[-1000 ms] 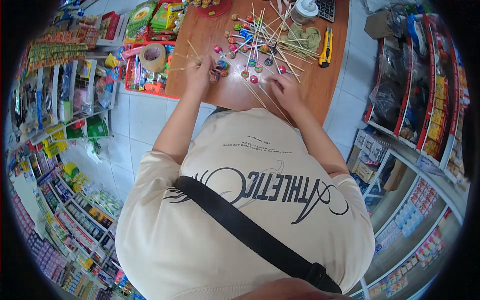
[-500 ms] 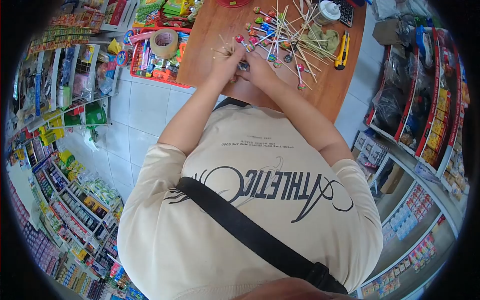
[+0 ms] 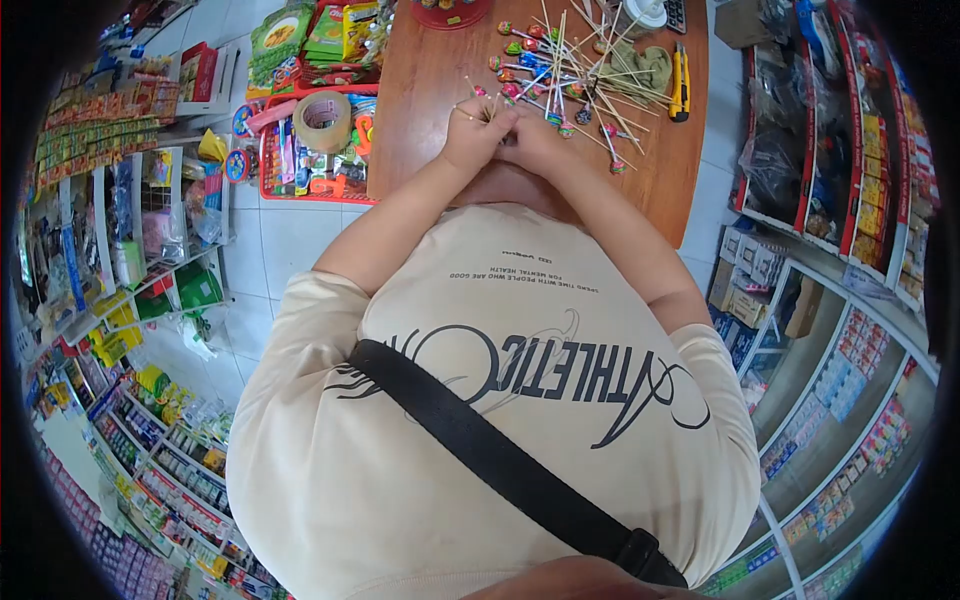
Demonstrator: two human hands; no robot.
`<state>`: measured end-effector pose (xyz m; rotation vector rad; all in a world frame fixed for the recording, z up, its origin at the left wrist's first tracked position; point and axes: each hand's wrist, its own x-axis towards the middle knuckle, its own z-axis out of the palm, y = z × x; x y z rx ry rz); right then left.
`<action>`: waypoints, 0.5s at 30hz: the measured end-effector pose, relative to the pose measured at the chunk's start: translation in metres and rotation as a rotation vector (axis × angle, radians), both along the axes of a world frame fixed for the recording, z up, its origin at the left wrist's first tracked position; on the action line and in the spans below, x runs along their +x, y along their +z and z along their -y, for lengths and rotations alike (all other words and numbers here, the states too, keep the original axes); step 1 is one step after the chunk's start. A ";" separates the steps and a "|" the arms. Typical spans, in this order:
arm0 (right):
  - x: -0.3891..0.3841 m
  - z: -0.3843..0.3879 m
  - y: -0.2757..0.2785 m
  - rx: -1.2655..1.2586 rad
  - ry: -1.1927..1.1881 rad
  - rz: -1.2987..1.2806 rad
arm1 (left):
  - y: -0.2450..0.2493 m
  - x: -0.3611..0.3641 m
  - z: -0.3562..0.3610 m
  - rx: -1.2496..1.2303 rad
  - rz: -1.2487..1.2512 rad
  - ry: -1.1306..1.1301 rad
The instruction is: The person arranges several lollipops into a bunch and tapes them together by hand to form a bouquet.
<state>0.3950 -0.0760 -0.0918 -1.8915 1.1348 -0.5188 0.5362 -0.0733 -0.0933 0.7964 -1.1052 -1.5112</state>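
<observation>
My left hand (image 3: 478, 134) is closed round thin sticks (image 3: 487, 110), whose tips poke out above its fingers. Pressed against it, my right hand (image 3: 532, 142) has its fingers curled inward; what they grip is hidden. Just beyond both hands, wrapped lollipops (image 3: 556, 75) and pale wooden sticks (image 3: 632, 90) lie in a loose, crossing pile on the wooden table (image 3: 420, 110). A crumpled green cloth (image 3: 645, 68) rests among the sticks.
A yellow utility knife (image 3: 680, 88) lies at the table's right. Behind the pile are a white-lidded jar (image 3: 643, 14) and a red container (image 3: 448, 10). A tape roll (image 3: 323, 118) sits on a red basket (image 3: 268, 165) at the left. Stocked shelves flank both sides.
The view has shifted a little, so the table sits higher in it. My hands have drawn closer together, and the dark item between them is now hidden.
</observation>
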 end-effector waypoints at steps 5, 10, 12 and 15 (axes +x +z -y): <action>0.001 0.009 -0.008 -0.005 -0.020 0.035 | -0.008 0.001 0.009 -0.066 -0.042 -0.044; 0.009 0.028 -0.051 -0.029 0.057 0.098 | -0.007 0.000 0.016 -0.196 0.072 -0.070; 0.004 0.027 -0.048 0.012 0.072 0.108 | -0.004 -0.001 0.013 -0.181 0.121 -0.074; 0.006 0.017 -0.027 0.057 0.056 0.098 | 0.002 -0.002 0.011 -0.196 0.122 -0.097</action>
